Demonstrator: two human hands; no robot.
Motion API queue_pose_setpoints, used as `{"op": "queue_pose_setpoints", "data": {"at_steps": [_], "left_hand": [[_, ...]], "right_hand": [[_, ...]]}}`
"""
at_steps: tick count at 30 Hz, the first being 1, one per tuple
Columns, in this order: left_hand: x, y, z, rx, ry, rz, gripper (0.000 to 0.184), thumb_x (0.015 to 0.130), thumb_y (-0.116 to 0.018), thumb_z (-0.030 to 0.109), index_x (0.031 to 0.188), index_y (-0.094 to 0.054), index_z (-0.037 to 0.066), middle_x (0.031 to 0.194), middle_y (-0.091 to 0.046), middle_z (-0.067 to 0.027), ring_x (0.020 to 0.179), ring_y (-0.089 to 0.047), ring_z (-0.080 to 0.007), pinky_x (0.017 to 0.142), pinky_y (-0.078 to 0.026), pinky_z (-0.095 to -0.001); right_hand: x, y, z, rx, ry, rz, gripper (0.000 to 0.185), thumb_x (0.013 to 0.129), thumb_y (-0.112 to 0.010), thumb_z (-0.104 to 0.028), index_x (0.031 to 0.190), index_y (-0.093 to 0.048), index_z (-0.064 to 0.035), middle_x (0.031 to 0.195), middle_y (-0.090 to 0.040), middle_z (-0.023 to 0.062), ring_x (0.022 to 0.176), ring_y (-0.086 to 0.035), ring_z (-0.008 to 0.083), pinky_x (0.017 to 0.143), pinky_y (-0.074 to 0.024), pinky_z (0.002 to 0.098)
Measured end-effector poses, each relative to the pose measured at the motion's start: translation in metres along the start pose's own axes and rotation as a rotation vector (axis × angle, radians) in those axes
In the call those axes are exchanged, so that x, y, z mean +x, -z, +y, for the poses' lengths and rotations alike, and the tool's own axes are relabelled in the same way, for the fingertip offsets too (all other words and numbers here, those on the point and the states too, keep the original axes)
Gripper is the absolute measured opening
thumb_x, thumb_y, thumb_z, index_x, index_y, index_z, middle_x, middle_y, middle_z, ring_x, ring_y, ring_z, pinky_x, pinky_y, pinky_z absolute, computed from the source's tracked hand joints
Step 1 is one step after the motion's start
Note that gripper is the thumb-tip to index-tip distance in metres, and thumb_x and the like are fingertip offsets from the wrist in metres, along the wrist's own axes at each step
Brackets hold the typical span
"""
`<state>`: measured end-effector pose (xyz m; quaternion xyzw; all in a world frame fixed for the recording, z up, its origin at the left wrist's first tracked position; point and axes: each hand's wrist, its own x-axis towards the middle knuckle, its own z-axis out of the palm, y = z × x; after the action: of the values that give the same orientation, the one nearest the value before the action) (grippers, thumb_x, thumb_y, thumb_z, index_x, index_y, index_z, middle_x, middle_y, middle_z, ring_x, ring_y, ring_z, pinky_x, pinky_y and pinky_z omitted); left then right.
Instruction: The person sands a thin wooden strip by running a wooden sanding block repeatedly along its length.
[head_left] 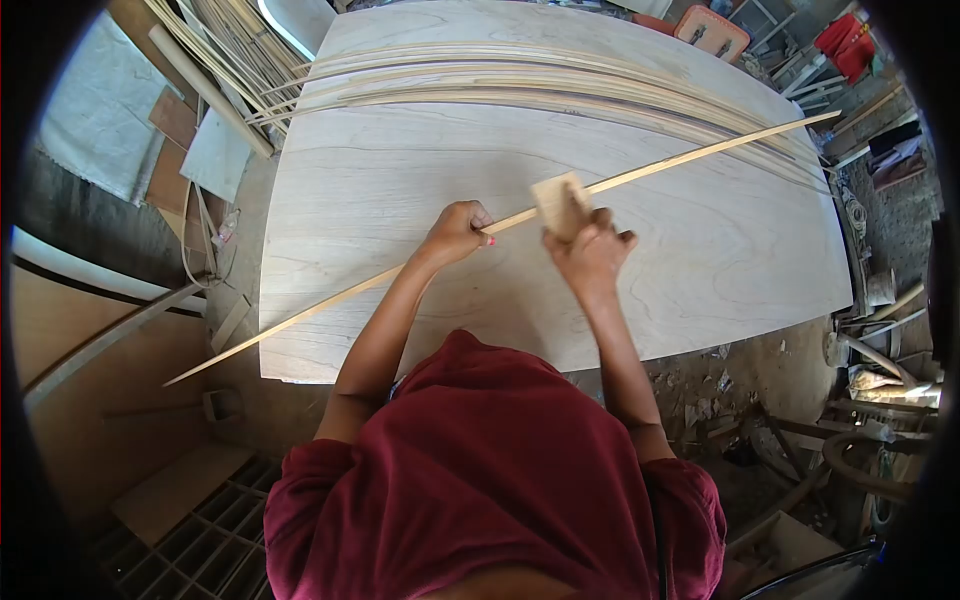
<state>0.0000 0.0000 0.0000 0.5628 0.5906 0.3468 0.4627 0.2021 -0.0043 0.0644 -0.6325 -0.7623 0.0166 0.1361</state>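
Long, thin, pale wooden strip [515, 219] is slanting across the broad whitish plywood tabletop [350, 190], barring low front-to-back passage. Left hand [460, 232] and right hand [592, 252], with flat tan rectangular pad [561, 206], are crowding its middle. Open plywood is lying left-rear and right-front; slender pale wooden slats [560, 82] are obstructing the far side.

Strips [480, 75] are lying far across my surface [350, 190].
A stick [680, 162] is slanting over it, mostly nearer me.

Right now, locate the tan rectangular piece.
In the head view, right of centre: the right hand holds the tan rectangular piece over the long strip.
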Motion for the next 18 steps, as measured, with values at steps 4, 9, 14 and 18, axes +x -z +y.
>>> {"op": "queue_pose_setpoints", "data": {"at_steps": [4,9,14,18], "left_hand": [[-0.007,-0.008,-0.003,-0.068,-0.04,-0.001,0.016,0.069,-0.068,-0.005,0.081,-0.058,-0.004,0.071,-0.061,-0.0091,0.061,-0.058,-0.0135,0.055,-0.046,-0.0267],[-0.014,-0.016,0.002,-0.082,-0.076,0.018,0.015,0.07,-0.067,-0.007,0.08,-0.056,-0.004,0.07,-0.059,-0.0078,0.061,-0.056,-0.0122,0.054,-0.046,-0.0257],[-0.011,0.001,0.013,0.052,-0.109,0.081,0.014,0.07,-0.065,-0.007,0.08,-0.056,-0.004,0.07,-0.059,-0.0087,0.062,-0.058,-0.0133,0.058,-0.048,-0.0258],[-0.016,0.001,0.011,0.034,-0.063,0.069,0.013,0.071,-0.064,-0.008,0.079,-0.054,-0.004,0.07,-0.059,-0.0091,0.063,-0.059,-0.0139,0.058,-0.049,-0.0269]], "right_hand": [[-0.031,-0.015,-0.008,-0.005,0.178,0.061,0.069,0.063,-0.07,-0.042,0.127,-0.052,-0.0251,0.09,-0.055,0.0098,0.08,-0.058,0.0215,0.08,-0.0304,0.0469],[-0.009,0.012,0.016,-0.096,0.069,0.113,0.065,0.064,-0.07,-0.039,0.125,-0.055,-0.0216,0.086,-0.053,0.0106,0.071,-0.059,0.0232,0.081,-0.0306,0.0506],[0.006,0.013,0.008,-0.072,-0.004,0.164,0.066,0.066,-0.069,-0.039,0.128,-0.052,-0.0226,0.086,-0.055,0.0106,0.069,-0.059,0.0226,0.08,-0.0309,0.0505],[-0.025,0.002,-0.027,-0.074,0.134,0.101,0.067,0.066,-0.069,-0.039,0.128,-0.052,-0.0215,0.086,-0.054,0.0117,0.069,-0.059,0.0236,0.081,-0.0307,0.0517]]}}
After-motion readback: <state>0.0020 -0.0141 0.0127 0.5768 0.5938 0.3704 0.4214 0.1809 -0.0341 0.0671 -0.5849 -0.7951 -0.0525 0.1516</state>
